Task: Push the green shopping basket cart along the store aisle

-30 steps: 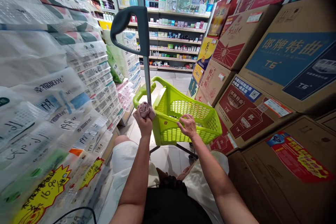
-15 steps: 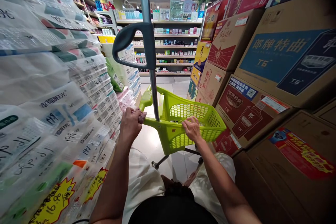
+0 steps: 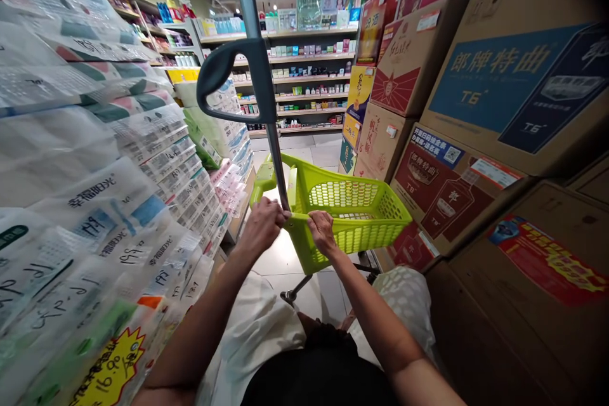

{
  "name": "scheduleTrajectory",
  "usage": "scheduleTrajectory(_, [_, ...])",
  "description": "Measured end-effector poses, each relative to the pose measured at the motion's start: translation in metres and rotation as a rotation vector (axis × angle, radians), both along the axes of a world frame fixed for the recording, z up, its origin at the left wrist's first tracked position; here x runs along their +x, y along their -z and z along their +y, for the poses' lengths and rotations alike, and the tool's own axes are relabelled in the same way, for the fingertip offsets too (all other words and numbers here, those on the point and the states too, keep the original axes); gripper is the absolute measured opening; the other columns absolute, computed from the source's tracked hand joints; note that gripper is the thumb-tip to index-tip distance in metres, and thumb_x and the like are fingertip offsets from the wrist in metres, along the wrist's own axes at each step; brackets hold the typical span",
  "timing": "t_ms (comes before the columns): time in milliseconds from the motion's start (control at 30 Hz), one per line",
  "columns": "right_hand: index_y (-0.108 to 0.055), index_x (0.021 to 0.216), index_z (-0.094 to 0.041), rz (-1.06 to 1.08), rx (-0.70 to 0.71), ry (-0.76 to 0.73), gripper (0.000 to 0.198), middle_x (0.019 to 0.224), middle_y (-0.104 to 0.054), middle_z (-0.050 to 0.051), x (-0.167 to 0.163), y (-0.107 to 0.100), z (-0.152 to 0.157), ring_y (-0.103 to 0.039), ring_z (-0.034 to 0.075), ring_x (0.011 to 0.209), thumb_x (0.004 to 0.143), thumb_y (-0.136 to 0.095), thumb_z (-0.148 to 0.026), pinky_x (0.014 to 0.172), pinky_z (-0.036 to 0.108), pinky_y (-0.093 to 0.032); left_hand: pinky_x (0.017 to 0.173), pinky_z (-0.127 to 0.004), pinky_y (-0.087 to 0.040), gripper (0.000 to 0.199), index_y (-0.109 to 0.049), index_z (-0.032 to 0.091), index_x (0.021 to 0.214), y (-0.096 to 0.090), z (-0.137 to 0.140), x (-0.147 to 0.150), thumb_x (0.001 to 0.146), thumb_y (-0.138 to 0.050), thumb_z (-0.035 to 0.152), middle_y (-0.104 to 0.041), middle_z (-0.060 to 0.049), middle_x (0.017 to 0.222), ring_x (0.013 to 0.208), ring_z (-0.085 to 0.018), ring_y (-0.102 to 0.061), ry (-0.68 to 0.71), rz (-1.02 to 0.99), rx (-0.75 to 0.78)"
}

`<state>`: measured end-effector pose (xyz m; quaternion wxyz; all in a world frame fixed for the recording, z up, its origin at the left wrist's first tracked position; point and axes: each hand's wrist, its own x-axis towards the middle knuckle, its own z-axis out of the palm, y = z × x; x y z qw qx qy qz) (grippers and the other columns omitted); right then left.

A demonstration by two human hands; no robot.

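Observation:
A lime-green shopping cart [image 3: 352,228] with a holed plastic basket stands in front of me, angled to the right. My left hand [image 3: 266,223] is closed and presses on the cart's near green edge, beside the metal pole [image 3: 279,171]. The pinkish-grey cloth that showed in its fingers half a second ago is mostly hidden beneath it now. My right hand [image 3: 323,231] wraps its fingers over the basket's near rim, just right of the pole. A dark grey loop handle [image 3: 259,82] juts left from the pole above both hands. The basket's visible inside holds nothing.
Stacked tissue packs in clear plastic [image 3: 95,203] rise close on the left, with yellow price stars [image 3: 109,368]. Stacked cartons [image 3: 495,95] crowd the right side. Tiled floor [image 3: 309,155] leads between them to shelves of small goods [image 3: 314,70].
My left hand has slid right along the cart edge to the pole, covering the cloth. My right hand has moved left along the rim, so the hands are closer together.

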<state>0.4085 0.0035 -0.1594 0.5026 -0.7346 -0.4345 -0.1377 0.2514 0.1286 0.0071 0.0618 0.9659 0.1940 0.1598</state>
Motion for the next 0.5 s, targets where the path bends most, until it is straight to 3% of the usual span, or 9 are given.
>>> scheduleTrajectory(167, [-0.062,0.104,-0.024,-0.025,0.018,0.029,0.028,0.103,-0.07,0.006,-0.001,0.003,0.002,-0.057,0.024,0.106,0.105,-0.038,-0.037,0.1,0.04,-0.034,0.096,-0.048,-0.049,0.034,-0.07,0.012,0.108,-0.018,0.012,0.001,0.078,-0.056,0.007,-0.061,-0.02,0.116,0.109,-0.035,-0.056,-0.281,0.0,0.096])
scheduleTrajectory(367, [-0.062,0.104,-0.023,-0.031,0.048,0.05,0.025,0.102,-0.07,0.006,-0.002,0.007,0.004,-0.057,0.024,0.104,0.104,-0.041,-0.037,0.099,0.04,-0.035,0.091,-0.039,-0.05,0.033,-0.07,0.02,0.109,-0.013,-0.008,0.003,0.086,-0.05,0.008,-0.067,-0.012,0.111,0.105,-0.029,-0.057,-0.008,0.135,0.068])
scheduleTrajectory(500, [-0.062,0.105,-0.023,-0.044,0.037,0.038,0.024,0.104,-0.07,0.007,-0.001,0.006,0.004,-0.057,0.024,0.106,0.103,-0.042,-0.035,0.1,0.04,-0.035,0.09,-0.041,-0.05,0.025,-0.071,0.017,0.103,-0.021,0.004,0.012,0.087,-0.053,0.013,-0.067,-0.014,0.11,0.105,-0.031,-0.057,-0.204,0.099,0.066])
